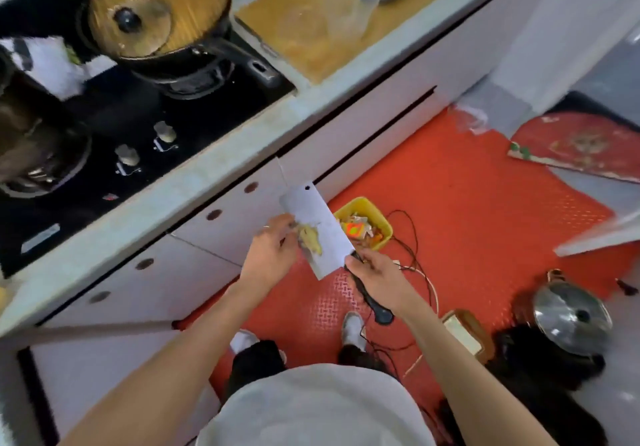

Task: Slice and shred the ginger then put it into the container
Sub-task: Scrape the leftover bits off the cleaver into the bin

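Ginger (310, 239) pinched in my left hand (268, 250) against cleaver (317, 229) blade; right hand (375, 274) clamped on handle. I scrape peel thinly, away from fingers (yellow bin (363, 222) below catches scraps).

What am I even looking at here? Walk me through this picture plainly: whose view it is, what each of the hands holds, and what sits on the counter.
There is no machine: a head-worn camera looks down a person's own arms. The left hand holds a piece of ginger against the cleaver, gripped by the right hand, above a yellow bin on the red floor mat. On the counter lie a wooden cutting board and a stove with a lidded wok.
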Demonstrator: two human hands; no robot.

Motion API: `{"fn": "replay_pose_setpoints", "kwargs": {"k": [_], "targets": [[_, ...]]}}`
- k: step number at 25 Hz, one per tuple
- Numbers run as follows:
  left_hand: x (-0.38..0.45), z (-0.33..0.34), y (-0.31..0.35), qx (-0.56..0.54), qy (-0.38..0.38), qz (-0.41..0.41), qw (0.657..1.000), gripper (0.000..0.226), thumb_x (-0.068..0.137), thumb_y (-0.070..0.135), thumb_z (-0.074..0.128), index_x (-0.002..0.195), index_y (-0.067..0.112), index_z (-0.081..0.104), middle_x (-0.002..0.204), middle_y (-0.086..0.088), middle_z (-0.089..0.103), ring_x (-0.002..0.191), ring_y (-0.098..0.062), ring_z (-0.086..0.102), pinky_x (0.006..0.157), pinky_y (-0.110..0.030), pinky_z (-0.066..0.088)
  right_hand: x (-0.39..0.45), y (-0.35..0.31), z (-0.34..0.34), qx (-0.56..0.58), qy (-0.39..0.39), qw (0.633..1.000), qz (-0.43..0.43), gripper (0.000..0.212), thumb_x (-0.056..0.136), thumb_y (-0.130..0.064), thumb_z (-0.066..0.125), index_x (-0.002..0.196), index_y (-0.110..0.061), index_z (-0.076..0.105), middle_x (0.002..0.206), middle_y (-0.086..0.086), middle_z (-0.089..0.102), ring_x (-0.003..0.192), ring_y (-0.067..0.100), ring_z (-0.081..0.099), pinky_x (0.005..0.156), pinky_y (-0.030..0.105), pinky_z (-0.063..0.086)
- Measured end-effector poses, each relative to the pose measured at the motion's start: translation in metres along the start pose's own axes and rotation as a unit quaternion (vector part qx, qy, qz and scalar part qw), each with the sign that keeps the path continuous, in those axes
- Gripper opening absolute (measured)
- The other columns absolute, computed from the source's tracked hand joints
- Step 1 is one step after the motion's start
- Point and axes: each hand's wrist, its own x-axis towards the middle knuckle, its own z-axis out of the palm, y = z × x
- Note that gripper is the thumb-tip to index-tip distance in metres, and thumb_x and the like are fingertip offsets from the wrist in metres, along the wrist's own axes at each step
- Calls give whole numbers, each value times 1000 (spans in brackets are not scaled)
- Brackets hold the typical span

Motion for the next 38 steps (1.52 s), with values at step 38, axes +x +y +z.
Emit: {"fn": "replay_pose_setpoints", "kwargs": {"k": [38], "targets": [[273, 385, -182, 108, -243, 272, 925, 59, 85, -15, 52, 134, 16, 61, 144, -13, 53, 131, -32, 51, 102, -40, 48, 282, 270, -117, 57, 205, 953, 217, 28, 103, -27, 49, 95, 0, 54, 70, 12, 60, 42, 17, 57, 42, 31, 52]]}}
